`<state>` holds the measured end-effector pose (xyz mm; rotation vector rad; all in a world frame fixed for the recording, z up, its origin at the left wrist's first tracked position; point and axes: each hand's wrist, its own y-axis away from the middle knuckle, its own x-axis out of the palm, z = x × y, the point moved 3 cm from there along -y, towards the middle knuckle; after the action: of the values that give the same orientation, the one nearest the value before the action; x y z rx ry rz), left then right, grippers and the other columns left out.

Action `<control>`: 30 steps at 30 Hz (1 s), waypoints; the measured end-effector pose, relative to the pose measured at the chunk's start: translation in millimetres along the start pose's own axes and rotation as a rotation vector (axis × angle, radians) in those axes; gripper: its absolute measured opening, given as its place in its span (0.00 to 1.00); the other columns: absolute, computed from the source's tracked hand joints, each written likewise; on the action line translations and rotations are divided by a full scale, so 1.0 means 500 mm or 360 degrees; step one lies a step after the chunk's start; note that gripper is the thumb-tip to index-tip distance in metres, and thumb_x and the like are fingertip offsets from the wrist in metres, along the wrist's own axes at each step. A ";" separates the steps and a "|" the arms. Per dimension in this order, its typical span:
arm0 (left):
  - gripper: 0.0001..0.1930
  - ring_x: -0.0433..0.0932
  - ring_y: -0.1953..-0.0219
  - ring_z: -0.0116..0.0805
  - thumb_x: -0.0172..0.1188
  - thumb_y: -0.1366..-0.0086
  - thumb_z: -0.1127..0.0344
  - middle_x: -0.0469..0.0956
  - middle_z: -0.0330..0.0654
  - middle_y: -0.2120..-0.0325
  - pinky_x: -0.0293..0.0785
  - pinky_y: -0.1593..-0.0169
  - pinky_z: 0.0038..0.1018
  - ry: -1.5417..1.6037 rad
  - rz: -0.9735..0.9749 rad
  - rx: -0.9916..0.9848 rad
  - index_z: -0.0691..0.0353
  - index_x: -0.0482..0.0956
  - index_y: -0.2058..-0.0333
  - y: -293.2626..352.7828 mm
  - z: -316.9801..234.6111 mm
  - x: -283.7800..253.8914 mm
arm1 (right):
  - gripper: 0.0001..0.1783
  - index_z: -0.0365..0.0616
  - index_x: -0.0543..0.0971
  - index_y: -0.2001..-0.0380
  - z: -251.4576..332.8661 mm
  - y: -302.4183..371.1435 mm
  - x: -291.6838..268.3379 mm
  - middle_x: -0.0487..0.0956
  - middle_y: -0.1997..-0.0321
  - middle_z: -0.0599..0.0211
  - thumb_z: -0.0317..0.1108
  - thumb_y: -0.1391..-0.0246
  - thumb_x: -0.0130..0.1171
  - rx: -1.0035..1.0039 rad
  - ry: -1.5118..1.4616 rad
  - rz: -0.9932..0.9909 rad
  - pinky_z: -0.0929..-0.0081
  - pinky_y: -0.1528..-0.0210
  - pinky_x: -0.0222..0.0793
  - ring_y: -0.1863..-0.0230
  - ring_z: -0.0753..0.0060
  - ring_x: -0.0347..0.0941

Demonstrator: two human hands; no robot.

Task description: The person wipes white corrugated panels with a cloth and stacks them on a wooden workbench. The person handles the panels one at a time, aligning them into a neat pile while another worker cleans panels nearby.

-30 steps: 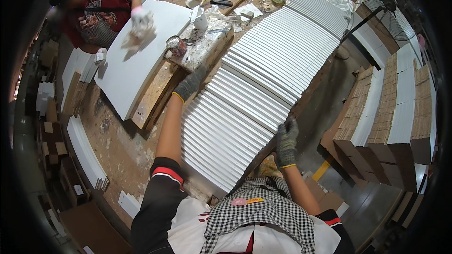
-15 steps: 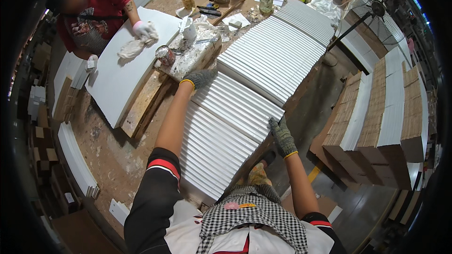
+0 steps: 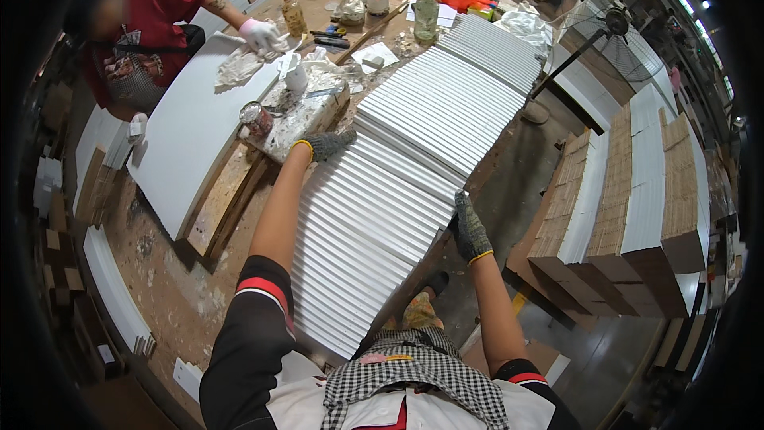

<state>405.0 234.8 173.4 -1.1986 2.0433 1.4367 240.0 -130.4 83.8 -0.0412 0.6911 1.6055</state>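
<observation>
Rows of white strips (image 3: pixel 374 207) lie packed side by side on the worktable, running away from me in several blocks. My left hand (image 3: pixel 330 145), in a grey knitted glove with a yellow cuff, presses along the left ends of the strips with its fingers together. At the right ends, my right hand (image 3: pixel 471 227), gloved the same way, bears on the strips near the table's edge. The strips lie between the two hands; the right palm and some fingertips are hidden. A second block of white strips (image 3: pixel 446 103) lies just beyond.
Across the table a co-worker's gloved hand (image 3: pixel 263 36) holds a cloth (image 3: pixel 239 68) on a large white panel (image 3: pixel 179 159). A paint-spotted block (image 3: pixel 318 115) bears a tin (image 3: pixel 255 119) and a white cup (image 3: pixel 295 77). Stacked boards (image 3: pixel 621 191) and a fan (image 3: pixel 617 22) stand at right.
The near block now sits closer against the far block, and the dark step between them has narrowed. The co-worker's hand and cloth have moved farther up the panel. My view has shifted slightly.
</observation>
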 end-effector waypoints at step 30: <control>0.27 0.68 0.71 0.32 0.50 0.27 0.35 0.72 0.39 0.69 0.66 0.67 0.31 0.0693 -0.0315 0.0055 0.55 0.68 0.54 -0.322 -0.030 -0.012 | 0.69 0.39 0.38 0.21 -0.012 -0.219 -0.088 0.53 0.20 0.37 0.80 0.44 0.52 0.0273 -0.0166 -0.0074 0.59 0.24 0.54 0.21 0.43 0.52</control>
<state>540.6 205.0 90.1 -1.7667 2.1264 1.1154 345.9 -173.2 53.1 0.1499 0.7389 1.4881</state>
